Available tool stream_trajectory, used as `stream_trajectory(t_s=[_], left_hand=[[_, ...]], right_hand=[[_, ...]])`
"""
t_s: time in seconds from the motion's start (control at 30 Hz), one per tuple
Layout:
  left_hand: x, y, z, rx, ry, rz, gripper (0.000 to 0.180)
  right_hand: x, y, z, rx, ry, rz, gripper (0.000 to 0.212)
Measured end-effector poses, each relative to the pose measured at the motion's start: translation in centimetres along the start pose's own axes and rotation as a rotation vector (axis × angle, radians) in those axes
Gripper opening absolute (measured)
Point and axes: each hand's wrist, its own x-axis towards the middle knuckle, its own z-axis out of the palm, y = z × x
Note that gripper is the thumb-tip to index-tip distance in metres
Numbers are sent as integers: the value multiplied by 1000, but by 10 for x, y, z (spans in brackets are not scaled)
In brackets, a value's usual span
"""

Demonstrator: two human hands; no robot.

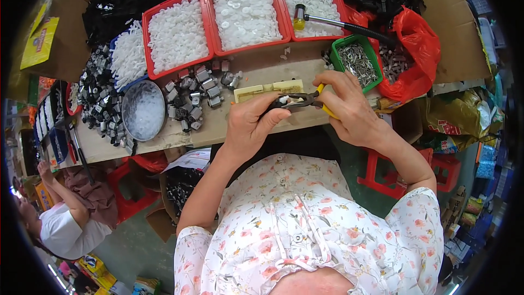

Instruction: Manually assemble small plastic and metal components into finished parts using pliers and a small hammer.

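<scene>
**Small part pinched before plier tips at the worktop's near edge**

A pair of pliers (309, 99) with yellow handles is grasped in the right hand (347, 106), the fingers being wrapped about the grips. The nose is pointed toward the left hand (251, 123), where a small dark-and-white part (283, 99) is pinched between thumb and forefinger. The part is held right at the plier tips, presumably so that it can be kept steady by one hand while the tool is worked by the other. Whether it is actually gripped by the tips cannot be told, as it is partly covered by the fingers.

Both hands are held above the near edge of the worktop (254, 69), just in front of a long cream block (262, 92), which is laid along that edge, probably to be kept close by.

Three red trays (180, 70) of white plastic pieces are set in a row toward the far edge, likely so that the near strip is left for handwork. A hammer (341, 24) is rested across the right-hand one. A green tray (375, 83) of metal pins is placed toward the right end, near the right hand, while grey-and-black parts (191, 101) are heaped left of the block, seemingly for easy reach.
</scene>
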Motion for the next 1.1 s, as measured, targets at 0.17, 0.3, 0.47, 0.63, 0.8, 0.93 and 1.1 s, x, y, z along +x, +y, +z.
stream_trajectory(t_s=[0.17, 0.3, 0.47, 0.63, 0.8, 0.93, 1.1], left_hand=[[-2, 1, -1, -39, 52, 17, 32], [-6, -1, 2, 24, 17, 33, 32], [-10, 10, -3, -349, -184, -246, 34], [-12, 8, -7, -1062, -534, -504, 47], [-20, -4, -4, -1368, -679, -489, 53], [-28, -5, -17, -1243, -568, -469, 52], [-70, -15, -65, -603, -452, -727, 48]], right_hand=[[-2, 1, 2, 115, -26, 12, 31], [-6, 1, 8, 51, -66, -1, 28], [-14, 0, 8, 62, -132, -58, 23], [-15, -4, 5, 163, -120, -151, 22], [-10, -11, 5, 201, -125, -197, 22], [-2, -14, 10, 203, -186, -154, 25], [11, -4, 21, 152, -189, -100, 32]])
